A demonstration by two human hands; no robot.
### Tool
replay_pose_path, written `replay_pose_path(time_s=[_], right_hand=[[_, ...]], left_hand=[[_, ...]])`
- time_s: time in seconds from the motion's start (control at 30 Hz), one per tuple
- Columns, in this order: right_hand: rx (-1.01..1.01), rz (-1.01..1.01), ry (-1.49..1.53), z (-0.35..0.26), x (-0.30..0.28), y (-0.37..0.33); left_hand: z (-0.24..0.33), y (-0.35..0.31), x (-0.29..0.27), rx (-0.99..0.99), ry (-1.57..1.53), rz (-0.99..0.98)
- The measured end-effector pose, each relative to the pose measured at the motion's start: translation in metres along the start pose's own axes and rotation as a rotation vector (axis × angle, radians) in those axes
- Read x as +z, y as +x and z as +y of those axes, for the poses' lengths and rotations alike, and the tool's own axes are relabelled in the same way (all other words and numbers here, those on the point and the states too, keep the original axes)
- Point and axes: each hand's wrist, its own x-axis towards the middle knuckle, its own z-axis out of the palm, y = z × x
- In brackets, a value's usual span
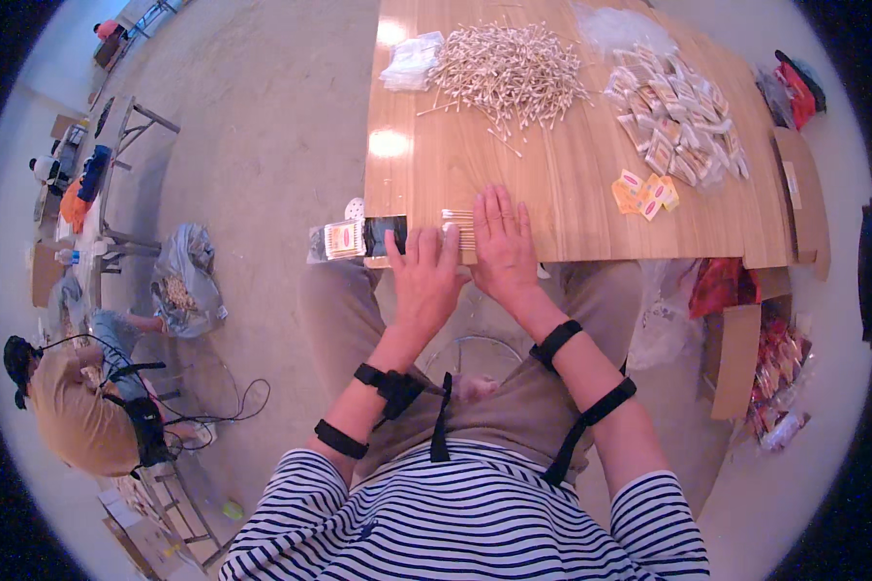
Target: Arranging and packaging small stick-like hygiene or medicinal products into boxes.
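Note:
A small row of cotton swabs [458, 217] lies at the table's front edge, between my two hands. My right hand [504, 242] rests flat on the tabletop, its straight fingers covering the right ends of the swabs. My left hand [424, 281] reaches over the edge with fingers stretched out, its fingertips against the left side of the row. Just left of it, a dark patch [386, 232] sits on the table corner. Beside that patch is a clear packet of swabs [344, 239] with an orange and white card, sticking out past the corner.
A big heap of loose swabs [509, 73] covers the table's far part, beside folded clear bags [412, 61]. Filled packets [673, 116] are piled at the right, near several yellow cards [644, 194]. An open carton [736, 358] stands below right. A seated person [87, 412] works at the left.

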Motion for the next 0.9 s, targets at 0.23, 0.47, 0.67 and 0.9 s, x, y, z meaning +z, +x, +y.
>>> replay_pose_path(time_s=[0.23, 0.47, 0.67, 0.9], right_hand=[[0.000, -0.009, -0.028, -0.001, -0.002, 0.001], [0.000, -0.019, 0.002, -0.002, -0.006, 0.000], [-0.006, 0.018, 0.014, 0.001, -0.002, -0.001], [-0.002, -0.001, -0.025, 0.000, -0.002, 0.001]], left_hand=[[-0.002, 0.010, -0.003, 0.027, -0.013, 0.000], [-0.005, 0.010, 0.000, 0.012, -0.051, -0.001], [-0.009, 0.021, -0.005, -0.023, -0.192, 0.017], [-0.022, 0.039, 0.004, -0.056, -0.140, 0.012]])
